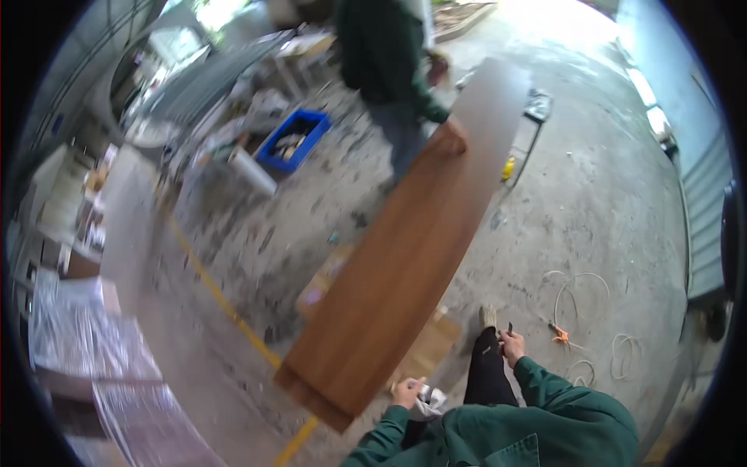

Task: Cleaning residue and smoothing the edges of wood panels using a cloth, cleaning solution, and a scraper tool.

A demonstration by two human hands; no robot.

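Note:
A long brown wooden panel (405, 253) slants across the middle, its near end left of my left hand. My left hand (406, 393) is closed beside the panel's lower right edge, on a crumpled white thing (432, 402) that looks like cloth. My right hand (511, 347), by my right leg, is closed round a small dark stick-like tool (510, 328); its kind is too small to make out. Another person's hand (449, 138) rests on the panel's far part. Neither of my hands visibly touches the panel.
Flattened cardboard (428, 346) lies partly under the panel. An orange-ended hose or cord (560, 333) loops over the floor at right. A co-worker in a green jacket (381, 54) stands beyond, near a blue crate (294, 140). Plastic-wrapped stacks (78, 327) stand at left.

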